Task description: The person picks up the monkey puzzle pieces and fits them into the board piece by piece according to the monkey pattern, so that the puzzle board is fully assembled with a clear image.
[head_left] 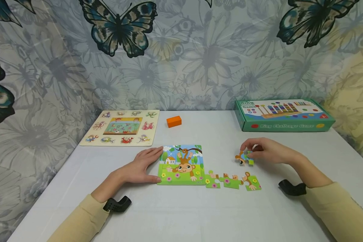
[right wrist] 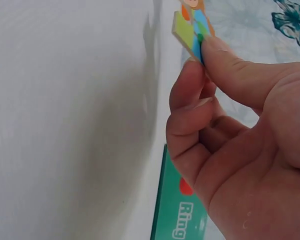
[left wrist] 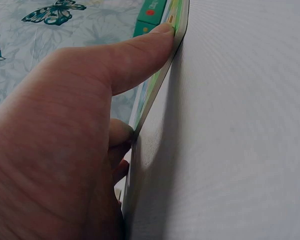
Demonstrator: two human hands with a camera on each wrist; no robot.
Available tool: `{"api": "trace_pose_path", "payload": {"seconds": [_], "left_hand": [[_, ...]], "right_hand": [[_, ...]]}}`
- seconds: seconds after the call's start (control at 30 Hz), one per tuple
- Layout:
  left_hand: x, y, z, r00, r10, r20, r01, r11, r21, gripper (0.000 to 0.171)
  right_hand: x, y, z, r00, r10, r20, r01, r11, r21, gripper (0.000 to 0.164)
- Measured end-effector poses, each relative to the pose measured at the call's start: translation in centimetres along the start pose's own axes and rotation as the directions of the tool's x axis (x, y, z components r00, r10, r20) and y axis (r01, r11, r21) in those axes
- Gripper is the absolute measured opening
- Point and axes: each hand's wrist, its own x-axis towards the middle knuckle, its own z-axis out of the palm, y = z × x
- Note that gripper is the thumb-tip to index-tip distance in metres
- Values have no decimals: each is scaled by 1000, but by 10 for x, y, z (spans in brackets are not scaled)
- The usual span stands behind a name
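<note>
In the head view my left hand (head_left: 139, 166) rests at the left edge of a square monkey puzzle board (head_left: 184, 169). Its thumb lies at the near left corner and its fingers at the far left one. The left wrist view shows the thumb (left wrist: 140, 57) against the board's rim (left wrist: 152, 97). To the right, my right hand (head_left: 269, 151) pinches a small puzzle piece (right wrist: 187, 30) with blue, green and orange on it, between thumb and fingertips. Loose puzzle pieces lie right of the board: a green one (head_left: 212, 181), a middle one (head_left: 231, 182) and one with a monkey arm (head_left: 252, 182).
A cream board with sea animals (head_left: 148, 136) lies at the back left. An orange block (head_left: 173, 121) sits to its right. At the back right stands a green Ring Challenge Game box (head_left: 290, 126). A patterned cloth wall (head_left: 199, 67) rises behind the white table (head_left: 181, 215).
</note>
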Motion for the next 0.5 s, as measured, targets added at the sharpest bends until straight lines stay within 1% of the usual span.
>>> {"api": "trace_pose_path", "payload": {"seconds": [0.2,0.3,0.5], "left_hand": [[0,1,-2,1000,9,-5,-9,1000,-17,101],[0,0,-2,1000,1,1,-1,1000,-15,102],[0,0,-1,1000,-5,6,5,1000,-8,103]], "right_hand": [[11,-6,7,1000,-24,16,24,999,27,21],[19,-14,12,999,-32,31,31,999,33,21],[39,-32,21,998,-33,48,32,999,8,20]]}}
